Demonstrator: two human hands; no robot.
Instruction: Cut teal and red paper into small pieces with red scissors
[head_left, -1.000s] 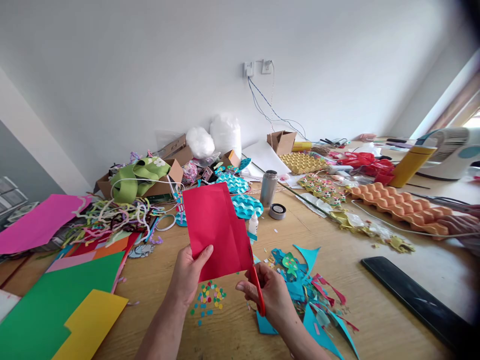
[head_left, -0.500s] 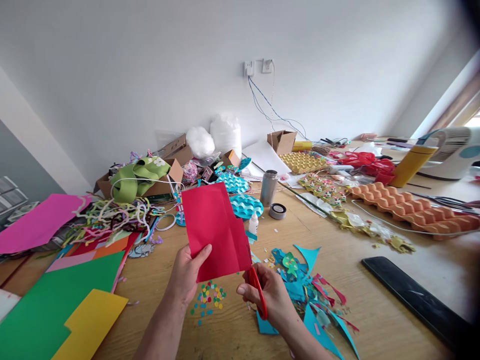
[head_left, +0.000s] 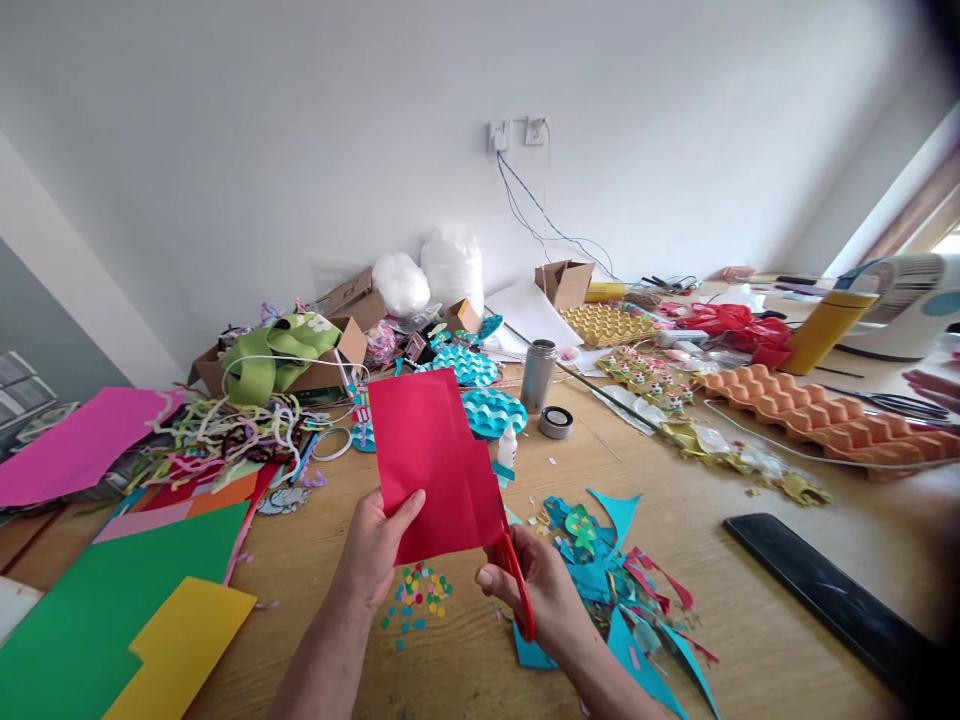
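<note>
My left hand (head_left: pixel 379 540) grips the lower left edge of a red sheet of paper (head_left: pixel 431 465), thumb on top, holding it up above the table. The sheet has a stepped notch on its right side. In my right hand (head_left: pixel 544 585) is a pair of scissors (head_left: pixel 519 585) with red handles, fingers through the loops. The blades point upward at the sheet's lower right edge and are partly hidden by it. Small coloured paper dots (head_left: pixel 420 595) lie beneath the sheet. Blue and red paper scraps (head_left: pixel 592 570) are heaped beyond my right hand.
Coloured sheets (head_left: pixel 180 570) and pipe cleaners (head_left: pixel 247 430) lie at left. A metal flask (head_left: pixel 538 375), its lid (head_left: pixel 555 422) and a small white bottle (head_left: pixel 507 446) stand ahead. To the right are a black phone (head_left: pixel 817 590), an orange egg carton (head_left: pixel 817 410) and another person's hand (head_left: pixel 934 388).
The red sheet has shifted slightly right and straightened, its right edge now against the scissor blades. At the far right, the other person's hand has come further into view.
</note>
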